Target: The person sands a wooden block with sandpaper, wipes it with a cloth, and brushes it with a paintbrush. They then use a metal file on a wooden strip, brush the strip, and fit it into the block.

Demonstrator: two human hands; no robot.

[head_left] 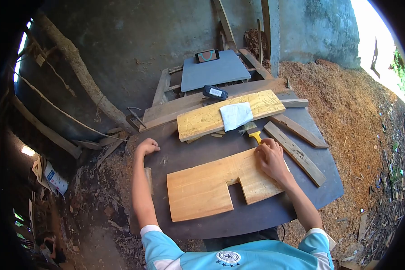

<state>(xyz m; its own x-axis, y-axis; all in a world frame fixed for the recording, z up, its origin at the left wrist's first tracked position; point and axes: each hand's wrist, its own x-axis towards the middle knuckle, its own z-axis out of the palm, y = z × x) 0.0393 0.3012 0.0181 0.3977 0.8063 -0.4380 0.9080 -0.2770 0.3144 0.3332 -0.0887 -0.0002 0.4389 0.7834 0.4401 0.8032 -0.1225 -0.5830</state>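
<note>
A flat wooden board (200, 191) with a rectangular notch in its near edge lies on the dark table. My right hand (273, 161) is over the board's far right corner, its fingers closed at the end of the yellow handle of a paintbrush (254, 135). The bristles point away from me, beside a folded white cloth (236, 116). That cloth rests on a thick yellowish plank (198, 120) with drawn or carved patterns. My left hand (147, 147) is at the table's left edge, fingers loosely curled, with nothing seen in them.
Two narrow wood strips (296, 154) (300, 130) lie on the right of the table (202, 228). Behind the plank are a black device (215, 92) and a grey panel (211, 72) bearing a propped phone (207, 56). Sawdust (346, 117) is heaped at right. A clamp-like metal tool (137, 118) sits far left.
</note>
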